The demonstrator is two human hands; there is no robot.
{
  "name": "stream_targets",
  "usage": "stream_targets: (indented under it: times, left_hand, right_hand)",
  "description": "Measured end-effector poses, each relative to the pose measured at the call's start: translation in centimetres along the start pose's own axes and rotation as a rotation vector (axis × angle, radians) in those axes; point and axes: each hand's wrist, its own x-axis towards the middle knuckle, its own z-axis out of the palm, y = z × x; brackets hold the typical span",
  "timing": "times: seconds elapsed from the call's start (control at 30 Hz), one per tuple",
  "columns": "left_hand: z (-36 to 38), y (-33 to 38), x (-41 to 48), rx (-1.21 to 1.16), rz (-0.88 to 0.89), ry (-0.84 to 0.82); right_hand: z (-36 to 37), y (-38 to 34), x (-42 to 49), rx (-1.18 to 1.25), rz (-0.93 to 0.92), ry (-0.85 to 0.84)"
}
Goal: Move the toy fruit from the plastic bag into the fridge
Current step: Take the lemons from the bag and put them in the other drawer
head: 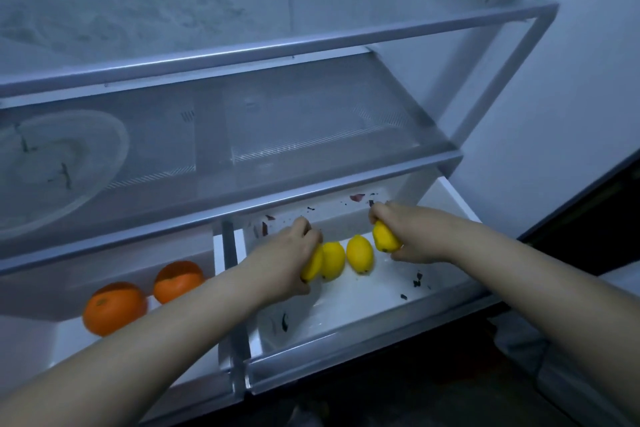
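Lemons, smooth glossy ovals: left hand (284,260) and right hand (408,236) each grip one (313,265) (385,236) in the white drawer (346,333).

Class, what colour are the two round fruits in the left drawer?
Orange, seen in the head view, the only one here.

Both bare forearms reach forward and down, nearly parallel. The left hand (284,255) is palm-down, fingers curled round a smooth yellow toy lemon (312,267). The right hand (403,230), just right of the left, grips another yellow toy lemon (385,237), knuckles up.
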Motion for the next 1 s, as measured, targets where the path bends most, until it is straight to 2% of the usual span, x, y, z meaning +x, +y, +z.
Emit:
stream_targets:
  times: [0.23, 0.47, 0.7, 0.8, 1.0]
  left_hand:
    - [0.8, 0.2, 0.8, 0.002, -0.043, -0.074]
    - [1.3, 0.3, 1.7, -0.055, -0.047, -0.135]
    - [1.6, 0.5, 1.9, -0.108, -0.096, -0.224]
    - [1.7, 0.4, 2.1, -0.081, -0.124, -0.24]
    - [2.2, 0.9, 3.1, 0.09, -0.163, -0.287]
  right_hand:
    - [1.7, 1.1, 1.7, 0.055, 0.006, -0.121]
    - [2.6, 1.5, 2.6, 0.151, 0.005, -0.121]
    - [2.5, 2.1, 3.8, 0.018, -0.119, -0.1]
    - [3.2, 3.0, 4.0, 0.01, -0.147, -0.105]
    - [5.0, 4.0, 4.2, 0.119, -0.091, -0.139]
